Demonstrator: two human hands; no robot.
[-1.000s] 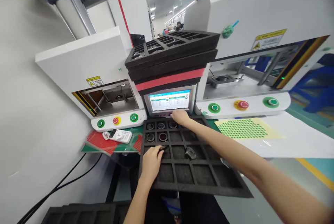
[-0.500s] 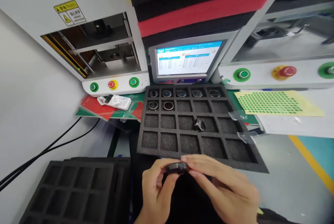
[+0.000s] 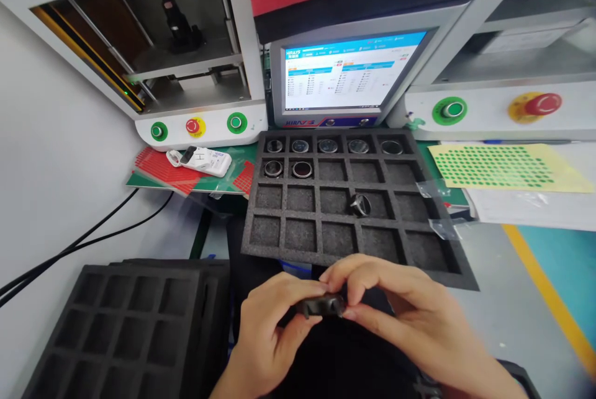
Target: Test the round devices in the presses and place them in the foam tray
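Note:
A dark round watch case [image 3: 322,306], seen edge-on, is held between both hands in front of the foam tray. My left hand [image 3: 277,318] pinches its left side between thumb and fingers. On its right side, the thumb and bent fingers of my right hand [image 3: 400,309] close on it, partly hiding its top. Just beyond lies the black foam tray [image 3: 319,216], with several round watch cases in its back compartments. One more watch case [image 3: 360,205] leans on a divider in the third row.
A stack of black foam trays [image 3: 200,318] stands at lower left. Behind the tray is a monitor [image 3: 344,76] between two machines with green and red buttons. A white handheld device [image 3: 205,161] lies left; a yellow sheet of green dots [image 3: 493,166] lies right.
The view has shifted, bringing the machines and tray higher in the picture. My right fingers are more bent over the watch case, and both hands still hold it.

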